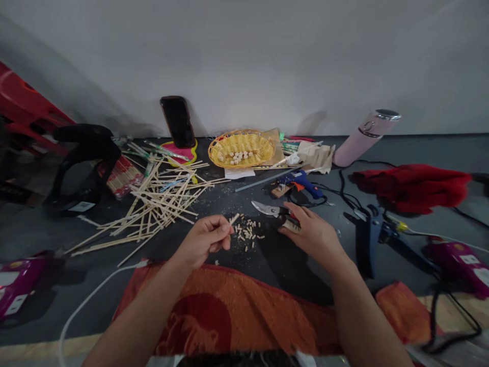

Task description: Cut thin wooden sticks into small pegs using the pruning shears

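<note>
My left hand (209, 235) is closed, pinching a short piece of wooden stick (234, 219) between thumb and fingers. My right hand (311, 232) wraps round the handles of a pair of pruning shears (266, 208), whose metal blades point left toward that stick. Part of the handles is hidden under the fingers. Between the hands, many small cut stick pieces (247, 233) and crumbs are scattered on the dark table. Further left lies a loose pile of long wooden sticks (160, 200). Behind, a yellow woven basket (263, 149) holds some small pale pieces.
A blue glue gun (305, 183) with its cable lies beyond the shears. At the back stand a phone (179, 122) and a pink bottle (364, 140). Red cloth (412, 188) and a dark blue tool (369, 239) are on the right. An orange cloth (244, 306) covers the front.
</note>
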A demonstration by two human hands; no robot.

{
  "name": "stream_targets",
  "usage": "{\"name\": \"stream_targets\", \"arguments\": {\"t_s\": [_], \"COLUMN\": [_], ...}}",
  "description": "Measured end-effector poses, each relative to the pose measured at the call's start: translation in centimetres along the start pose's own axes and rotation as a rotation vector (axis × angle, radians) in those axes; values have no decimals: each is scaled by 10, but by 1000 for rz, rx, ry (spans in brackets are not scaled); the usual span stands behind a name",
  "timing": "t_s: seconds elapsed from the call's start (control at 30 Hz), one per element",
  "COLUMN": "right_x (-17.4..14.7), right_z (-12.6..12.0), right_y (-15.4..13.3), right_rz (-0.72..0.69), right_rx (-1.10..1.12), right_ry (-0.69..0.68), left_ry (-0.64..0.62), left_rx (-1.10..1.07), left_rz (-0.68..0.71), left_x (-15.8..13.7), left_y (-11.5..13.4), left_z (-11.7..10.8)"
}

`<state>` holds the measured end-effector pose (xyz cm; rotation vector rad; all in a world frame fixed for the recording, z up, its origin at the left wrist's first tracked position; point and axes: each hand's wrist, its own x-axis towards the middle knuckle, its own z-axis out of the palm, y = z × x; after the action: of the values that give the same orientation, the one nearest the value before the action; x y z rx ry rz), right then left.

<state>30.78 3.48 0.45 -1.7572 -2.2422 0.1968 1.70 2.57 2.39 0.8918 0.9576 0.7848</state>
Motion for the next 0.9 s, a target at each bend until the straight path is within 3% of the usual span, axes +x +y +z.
{"name": "stream_targets", "arguments": {"t_s": [0.13,0.27,0.4,0.43,0.5,0.63,0.9], "right_x": [-4,-5,-8,-10,-14,-20,-19], "right_z": [0,-5,-11,-11,-9,0,3], "right_y": [6,2,-21,-28,-41,-58,-63], "right_rz": [28,-31,-91,-70,-45,-39,-57], "right_rx": [-68,-28,306,453,683,950,980], "right_ry": [-28,-9,51,16,-177,-449,-450], "left_ry": [34,75,85,68,22,-29,64], "left_rx": [218,552,903,976,1107,1304,1493], "left_rz": [46,187,373,405,456,519,633], "left_x": [2,0,-1,-1,-1,-1,-3], "left_y": [-7,-10,-13,-14,-16,-19,-18], "left_z": [7,11,14,15,15,15,19]}}
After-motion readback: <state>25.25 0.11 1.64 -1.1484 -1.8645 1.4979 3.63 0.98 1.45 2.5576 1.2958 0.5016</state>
